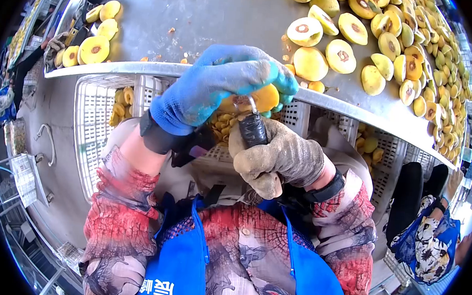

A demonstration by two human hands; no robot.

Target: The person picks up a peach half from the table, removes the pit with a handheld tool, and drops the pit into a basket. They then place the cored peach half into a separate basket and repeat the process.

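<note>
My left hand [215, 87], in a blue glove with teal-coated fingers, is closed over a yellow peach half [266, 97] just in front of the table edge. Part of the peach is covered by the fingers. My right hand [284, 156], in a worn grey-brown knit glove, grips a pitting tool [253, 129] with a black-wrapped handle. The tool's curved metal end touches the peach half at its brown pit area. Below both hands, a white crate holding yellow peach pieces [223, 128] is partly hidden.
Many halved peaches [388, 46] pile up on the right of the metal table [227, 22]; several more [95, 49] lie at its left. Its raised edge [346, 110] runs before me. White crates [93, 139] stand below. A co-worker's patterned sleeve [430, 240] is at right.
</note>
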